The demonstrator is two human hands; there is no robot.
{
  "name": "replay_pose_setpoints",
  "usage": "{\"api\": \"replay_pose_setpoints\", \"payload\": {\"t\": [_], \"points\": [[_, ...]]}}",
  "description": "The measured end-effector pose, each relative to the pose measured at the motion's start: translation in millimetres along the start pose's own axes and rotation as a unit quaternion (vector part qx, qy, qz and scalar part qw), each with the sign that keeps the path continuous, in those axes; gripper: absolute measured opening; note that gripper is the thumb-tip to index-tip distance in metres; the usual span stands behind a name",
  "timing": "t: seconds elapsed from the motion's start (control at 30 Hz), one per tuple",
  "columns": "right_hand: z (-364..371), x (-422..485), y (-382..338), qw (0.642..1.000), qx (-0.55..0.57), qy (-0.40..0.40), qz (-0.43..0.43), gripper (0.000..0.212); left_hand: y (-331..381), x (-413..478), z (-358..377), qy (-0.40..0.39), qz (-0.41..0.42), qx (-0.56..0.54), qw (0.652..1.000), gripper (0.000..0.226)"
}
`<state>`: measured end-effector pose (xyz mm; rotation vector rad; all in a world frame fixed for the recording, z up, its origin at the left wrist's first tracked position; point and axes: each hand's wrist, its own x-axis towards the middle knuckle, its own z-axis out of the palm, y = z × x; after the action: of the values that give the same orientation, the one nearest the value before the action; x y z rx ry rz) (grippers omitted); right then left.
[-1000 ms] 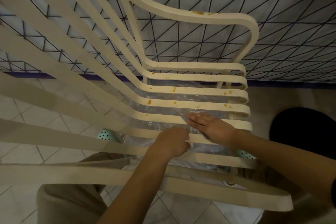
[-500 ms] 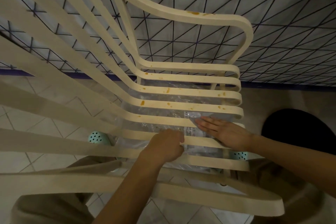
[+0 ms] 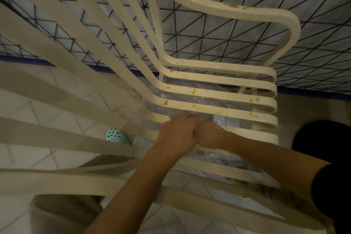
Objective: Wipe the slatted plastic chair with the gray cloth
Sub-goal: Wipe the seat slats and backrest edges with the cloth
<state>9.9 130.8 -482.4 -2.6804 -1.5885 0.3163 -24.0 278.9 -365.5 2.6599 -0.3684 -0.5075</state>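
Left hand point(image 3: 176, 136): centre of view, back facing up, fingers curled under, slightly blurred.
Right hand point(image 3: 211, 135): just right of the left hand and touching it, fingers curled in the same way.
Left forearm point(image 3: 133, 192): bare, reaching from the near edge, angled far and rightward to the wrist.
Right forearm point(image 3: 266, 154): bare, reaching in from the near right, angled leftward, with a dark sleeve point(image 3: 334, 192) above the elbow.
Grip: the curled fingers are hidden, so any hold cannot be made out.
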Motion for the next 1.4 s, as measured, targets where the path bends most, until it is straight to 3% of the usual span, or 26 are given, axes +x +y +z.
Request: {"api": "replay_pose_setpoints", "payload": {"t": [0.07, 0.17, 0.23, 0.47, 0.73, 1.0, 1.13, 1.4], "points": [[-7, 20, -4, 1.000, 0.011, -0.026, 0.004, 0.044, -12, 9, -27, 0.090, 0.012, -0.015, 0.996, 0.029], [15, 41, -13, 1.000, 0.003, -0.018, 0.023, 0.073, -28, 17, -64, 0.194, 0.007, -0.031, 0.981, 0.025], [19, 50, -16, 0.999, 0.024, -0.025, 0.031, 0.083, -41, 17, -77, 0.215, -0.010, -0.025, 0.976, 0.024], [19, 30, -9, 0.998, 0.051, -0.004, 0.040, 0.102, -65, 7, -62, 0.024, -0.087, 0.045, 0.995, 0.024], [32, -32, 15, 0.998, 0.024, -0.036, 0.041, 0.088, -48, -16, -55, -0.011, -0.052, 0.061, 0.997, 0.024], [27, 13, -3, 0.998, 0.031, -0.013, 0.048, 0.083, -51, -23, -34, -0.121, -0.087, 0.086, 0.985, 0.027], [32, 55, -22, 0.998, 0.009, 0.014, 0.057, 0.075, -47, -21, -28, -0.145, -0.097, 0.076, 0.982, 0.030], [38, 79, -35, 0.994, 0.038, 0.039, 0.097, 0.082, -40, -18, -31, -0.160, -0.093, 0.067, 0.981, 0.030]]}}
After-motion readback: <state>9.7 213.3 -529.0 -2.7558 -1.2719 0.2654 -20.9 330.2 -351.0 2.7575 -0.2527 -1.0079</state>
